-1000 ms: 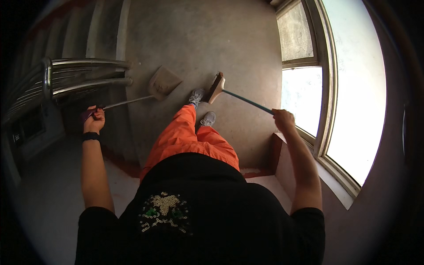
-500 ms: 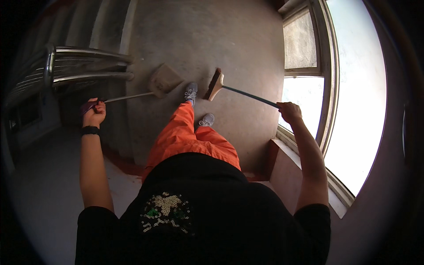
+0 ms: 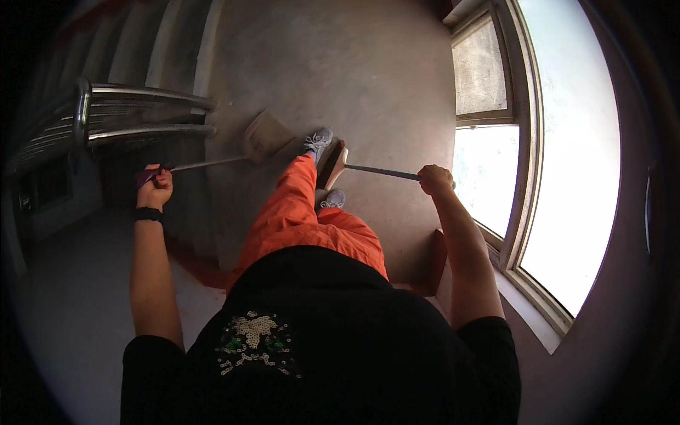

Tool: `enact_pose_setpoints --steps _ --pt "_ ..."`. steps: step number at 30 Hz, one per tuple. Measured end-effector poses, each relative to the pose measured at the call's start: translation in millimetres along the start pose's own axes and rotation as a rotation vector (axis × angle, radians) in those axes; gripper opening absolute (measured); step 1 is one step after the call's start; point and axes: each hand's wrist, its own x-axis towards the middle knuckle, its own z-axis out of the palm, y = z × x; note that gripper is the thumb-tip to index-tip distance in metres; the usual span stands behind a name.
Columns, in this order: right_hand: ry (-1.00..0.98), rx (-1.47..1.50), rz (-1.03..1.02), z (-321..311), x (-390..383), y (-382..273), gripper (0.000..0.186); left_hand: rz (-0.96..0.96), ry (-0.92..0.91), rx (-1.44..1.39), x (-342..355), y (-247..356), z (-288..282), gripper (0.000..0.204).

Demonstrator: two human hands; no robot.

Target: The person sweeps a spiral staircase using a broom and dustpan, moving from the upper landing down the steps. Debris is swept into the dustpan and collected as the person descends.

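Note:
My left hand is closed around the purple grip of a dustpan handle; the grey pan lies on the floor left of my feet, slightly blurred. My right hand grips the long pole of a broom. Its head, with dark bristles and a pale back, is on the floor beside my left shoe, just above my right shoe in the picture.
A steel railing runs along the left beside concrete steps. The grey landing floor stretches ahead. A framed window with a sill fills the right side, and a red-brown skirting runs near the lower corner.
My right hand and the broom have moved left, and the broom head is lower, closer to my feet. The dustpan and my left hand have shifted slightly.

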Motion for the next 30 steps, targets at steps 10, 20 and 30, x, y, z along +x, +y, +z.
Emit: enact_pose_setpoints --steps 10,20,30 --pt "-0.022 0.053 -0.007 20 -17 1 0.015 -0.095 0.014 -0.041 0 8 2 0.022" --pt "0.031 0.037 0.079 -40 -89 79 0.020 -0.060 0.024 -0.005 0 4 -10 0.022" --pt "0.220 0.167 0.226 -17 -148 120 0.020 -0.018 0.025 0.012 8 5 -9 0.021"
